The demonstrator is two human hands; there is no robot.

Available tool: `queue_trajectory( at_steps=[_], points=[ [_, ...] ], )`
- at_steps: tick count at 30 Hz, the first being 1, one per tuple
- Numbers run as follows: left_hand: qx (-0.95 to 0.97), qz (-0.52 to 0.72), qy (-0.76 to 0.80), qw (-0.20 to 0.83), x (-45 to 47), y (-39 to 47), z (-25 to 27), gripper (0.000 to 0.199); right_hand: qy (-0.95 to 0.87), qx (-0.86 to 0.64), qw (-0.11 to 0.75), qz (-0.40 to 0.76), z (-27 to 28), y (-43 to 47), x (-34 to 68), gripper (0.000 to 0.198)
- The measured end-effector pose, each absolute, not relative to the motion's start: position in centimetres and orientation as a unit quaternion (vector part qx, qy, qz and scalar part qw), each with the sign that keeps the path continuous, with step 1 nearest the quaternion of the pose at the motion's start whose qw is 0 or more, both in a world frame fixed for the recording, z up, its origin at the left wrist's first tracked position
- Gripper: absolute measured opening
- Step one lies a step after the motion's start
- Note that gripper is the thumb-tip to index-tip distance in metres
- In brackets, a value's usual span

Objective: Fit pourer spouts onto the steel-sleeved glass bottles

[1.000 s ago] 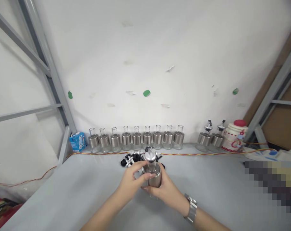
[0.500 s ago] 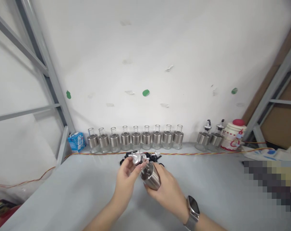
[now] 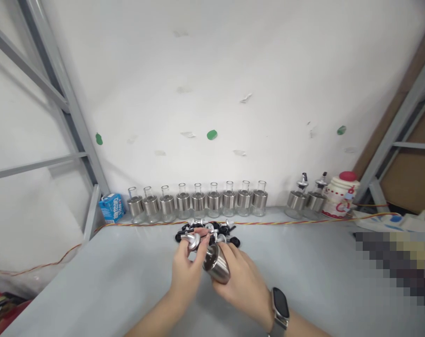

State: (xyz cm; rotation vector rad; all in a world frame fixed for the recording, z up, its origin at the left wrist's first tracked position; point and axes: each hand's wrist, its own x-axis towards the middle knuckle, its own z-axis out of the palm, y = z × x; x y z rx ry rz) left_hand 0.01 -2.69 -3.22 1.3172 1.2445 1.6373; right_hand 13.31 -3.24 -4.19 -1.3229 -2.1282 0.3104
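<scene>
I am facing a white wall (image 3: 156, 84) that is bearing green patches (image 3: 212, 135) and pale scuffs (image 3: 183, 89). Grey metal posts (image 3: 72, 98) are standing on both sides, and a grey counter (image 3: 121, 271) is stretching before me under soft light.

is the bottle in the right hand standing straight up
No, the bottle in the right hand is tilted, its top leaning toward the left hand.

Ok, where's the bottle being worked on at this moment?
The bottle is in the lower middle of the head view, tilted in the right hand, neck toward the left hand, on the near side of the loose spouts.
</scene>
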Motion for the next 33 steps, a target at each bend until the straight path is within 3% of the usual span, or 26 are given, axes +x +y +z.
queue_trajectory(
  at_steps=[6, 19, 23, 29, 33],
  points=[
    [0.583, 0.551, 0.56, 0.208, -0.3, -2.9, -3.4, 0.032, -0.794, -0.508, 0.308, 0.132, -4.1, -3.3, 13.3, 0.045],
    [0.583, 0.516, 0.61, 0.145, -0.2, -2.6, -3.9, 0.025, -0.786, -0.507, 0.306, 0.179, -3.9, -3.6, 13.1, 0.034],
    [0.601, 0.508, 0.588, 0.187, -0.3, -2.3, -3.3, 0.027, -0.762, -0.502, 0.32, 0.255, -3.6, -3.3, 13.4, 0.037],
    [0.573, 0.568, 0.463, 0.368, -0.4, -1.8, -2.3, 0.037, -0.678, -0.364, 0.353, 0.533, -2.6, -2.7, 13.8, 0.048],
    [0.519, 0.596, 0.432, 0.434, -0.7, -1.5, -2.2, 0.038, -0.65, -0.341, 0.357, 0.578, -2.5, -2.6, 13.9, 0.05]
  ],
)
